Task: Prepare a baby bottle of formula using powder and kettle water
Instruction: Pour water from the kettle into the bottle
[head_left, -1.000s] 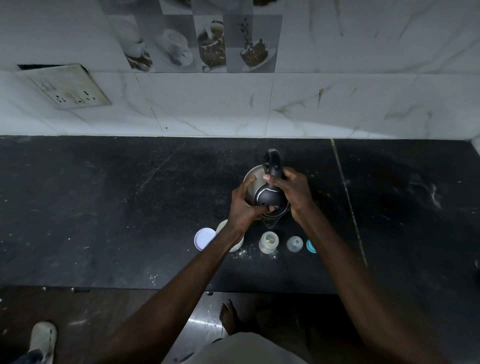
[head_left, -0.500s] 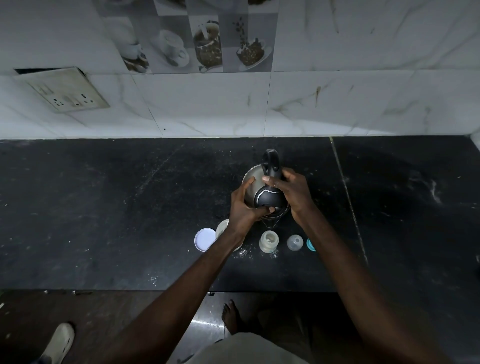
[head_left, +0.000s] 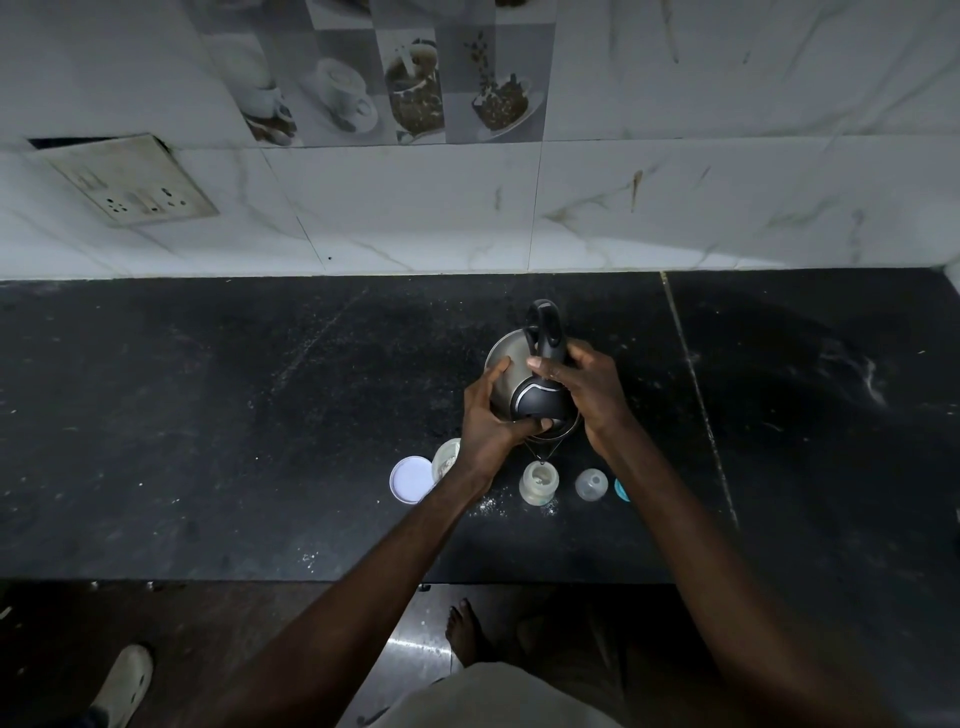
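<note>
A steel kettle (head_left: 506, 371) with a black handle and lid is tipped toward me over the open baby bottle (head_left: 539, 483), which stands upright on the black counter (head_left: 208, 415). My right hand (head_left: 589, 387) grips the kettle's handle. My left hand (head_left: 491, 413) cups the kettle's left side, thumb under the lid near the spout. A thin stream or drop hangs from the spout just above the bottle's mouth. The powder tub (head_left: 447, 457) stands left of the bottle, half hidden by my left wrist, its white lid (head_left: 411, 478) beside it.
A clear bottle cap (head_left: 591, 484) and a teal ring (head_left: 621, 489), partly hidden by my right forearm, lie right of the bottle. Spilled powder dots the counter near the bottle. A wall socket (head_left: 132, 184) sits on the tiled wall. Bare foot (head_left: 462, 629) and a shoe (head_left: 122, 683) are on the floor.
The kettle and both hands stay almost where they were, tilted over the bottle. The shoe on the floor at bottom left has shifted to the right.
</note>
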